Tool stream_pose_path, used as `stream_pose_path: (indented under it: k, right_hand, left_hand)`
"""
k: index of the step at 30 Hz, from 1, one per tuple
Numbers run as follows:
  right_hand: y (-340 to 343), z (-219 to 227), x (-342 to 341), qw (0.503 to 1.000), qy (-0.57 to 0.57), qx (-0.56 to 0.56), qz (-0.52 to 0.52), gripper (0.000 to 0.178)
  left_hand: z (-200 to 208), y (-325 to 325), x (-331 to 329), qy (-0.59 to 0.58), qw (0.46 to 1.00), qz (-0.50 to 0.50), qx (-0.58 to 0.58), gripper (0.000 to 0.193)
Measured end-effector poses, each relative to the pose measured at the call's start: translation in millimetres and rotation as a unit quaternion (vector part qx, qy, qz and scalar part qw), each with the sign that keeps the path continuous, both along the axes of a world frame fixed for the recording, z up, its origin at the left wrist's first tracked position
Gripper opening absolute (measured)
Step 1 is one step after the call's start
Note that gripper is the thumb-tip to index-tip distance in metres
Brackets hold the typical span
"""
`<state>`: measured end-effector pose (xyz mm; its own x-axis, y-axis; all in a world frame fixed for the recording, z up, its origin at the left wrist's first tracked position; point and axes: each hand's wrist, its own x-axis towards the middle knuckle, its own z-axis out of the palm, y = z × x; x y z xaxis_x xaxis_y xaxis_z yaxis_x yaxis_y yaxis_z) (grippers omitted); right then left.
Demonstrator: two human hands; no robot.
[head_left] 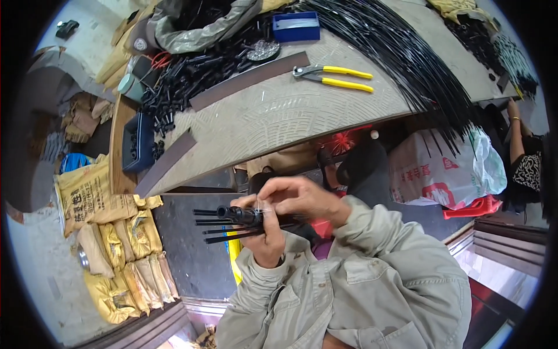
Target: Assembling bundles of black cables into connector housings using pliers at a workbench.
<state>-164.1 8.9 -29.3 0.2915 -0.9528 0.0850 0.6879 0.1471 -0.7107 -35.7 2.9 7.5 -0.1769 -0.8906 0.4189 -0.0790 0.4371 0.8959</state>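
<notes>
Held in front of my chest, my left hand (267, 241) is closed round a black tubular fitting (247, 216) with a round hollow end. Several thin black rods (218, 237) stick out leftward from the same grip. My right hand (302, 198) is bent over the fitting, thumb and fingertips drawn together beside the left thumb. Thin pale strands (263, 208) show between the two hands; what exactly the right fingertips pinch is too small to make out. Cutting pliers (349, 71) with yellow handles lie on the table (273, 125) beyond my hands.
A long bundle of thin black rods (401, 46) overhangs the table's right side. Black tubular pieces (183, 78) are heaped at left, near a blue box (296, 28) and a blue bin (138, 142). Brown strips (250, 81) lie in front. A white bag (433, 168) stands below; another person's arm (516, 136) is at far right.
</notes>
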Motion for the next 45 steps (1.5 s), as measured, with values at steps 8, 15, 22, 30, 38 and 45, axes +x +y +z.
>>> stream_pose_path:
  k: [8, 15, 22, 30, 38, 45]
  right_hand:
    - [-48, 44, -187, 0.410, 0.795, -0.174, -0.412, 0.023]
    - [-54, 36, -187, 0.300, 0.857, -0.218, -0.359, 0.024]
    - [15, 47, -108, 0.782, 0.534, -0.156, -0.279, 0.013]
    - [41, 84, -80, 0.259, 0.847, -0.368, -0.283, 0.036]
    - [33, 68, -73, 0.042, 0.760, -0.500, -0.412, 0.046]
    - [43, 33, -57, 0.115, 0.778, -0.409, -0.464, 0.066]
  left_hand:
    - [-13, -11, -7, -0.044, 0.993, -0.106, 0.035, 0.024]
    - [-3, -15, 8, -0.029, 0.975, -0.211, 0.058, 0.019]
    - [-10, -14, 13, 0.016, 0.976, -0.216, 0.031, 0.021]
    - [-12, -16, 12, 0.041, 0.964, -0.263, -0.002, 0.021]
    - [-11, -11, 19, 0.028, 0.963, -0.268, 0.017, 0.021]
    - [-16, -12, 20, 0.038, 0.967, -0.248, -0.028, 0.021]
